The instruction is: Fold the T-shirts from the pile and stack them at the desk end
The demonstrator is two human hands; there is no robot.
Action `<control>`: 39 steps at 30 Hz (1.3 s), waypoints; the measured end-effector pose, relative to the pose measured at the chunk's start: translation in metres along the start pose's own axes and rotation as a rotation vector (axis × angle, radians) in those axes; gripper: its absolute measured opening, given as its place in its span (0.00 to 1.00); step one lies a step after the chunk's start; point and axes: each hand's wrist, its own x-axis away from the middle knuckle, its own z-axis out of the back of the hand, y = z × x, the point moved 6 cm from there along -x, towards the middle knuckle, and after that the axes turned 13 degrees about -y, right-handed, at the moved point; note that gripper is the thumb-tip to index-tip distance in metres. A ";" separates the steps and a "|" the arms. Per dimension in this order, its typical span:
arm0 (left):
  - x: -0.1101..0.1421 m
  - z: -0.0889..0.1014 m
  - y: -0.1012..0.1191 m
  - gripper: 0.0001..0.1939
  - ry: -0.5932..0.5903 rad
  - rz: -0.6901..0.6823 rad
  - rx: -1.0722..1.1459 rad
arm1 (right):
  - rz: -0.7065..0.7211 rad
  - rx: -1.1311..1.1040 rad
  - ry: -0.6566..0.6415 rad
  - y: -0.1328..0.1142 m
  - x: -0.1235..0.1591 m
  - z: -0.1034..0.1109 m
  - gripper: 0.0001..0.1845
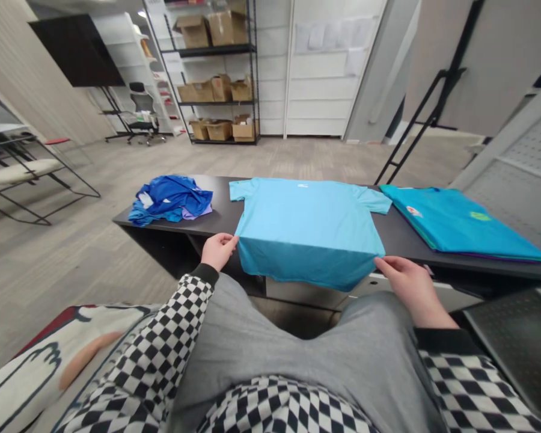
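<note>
A light blue T-shirt (306, 210) lies flat on the dark table (223, 221), its collar side away from me and its lower part bent down over the near edge. My left hand (219, 251) pinches the shirt's left side at that edge. My right hand (408, 282) grips the lower right corner. To the left is a rumpled pile of blue garments (171, 199), and to the right a folded stack of teal shirts (460, 222). Neither hand touches these.
My grey lap and checkered sleeves fill the bottom of the view. A perforated grey panel (523, 180) stands at the right. Behind the table are a metal shelf with cardboard boxes (211, 72), an office chair (142, 114) and a metal-framed bench (22, 174).
</note>
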 end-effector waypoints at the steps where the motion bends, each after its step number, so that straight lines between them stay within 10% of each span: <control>1: 0.000 0.000 -0.001 0.23 0.014 -0.012 -0.019 | 0.007 0.017 0.000 -0.002 0.001 0.000 0.23; 19: 0.000 0.000 0.023 0.09 0.070 -0.250 -0.253 | 0.043 0.084 0.000 0.002 -0.008 0.001 0.27; 31: -0.001 0.008 -0.005 0.14 0.147 -0.016 0.089 | -0.005 0.144 0.003 0.015 -0.011 0.001 0.27; 39: 0.001 0.005 -0.013 0.18 -0.017 0.046 0.077 | 0.018 0.137 -0.032 0.014 -0.011 0.000 0.26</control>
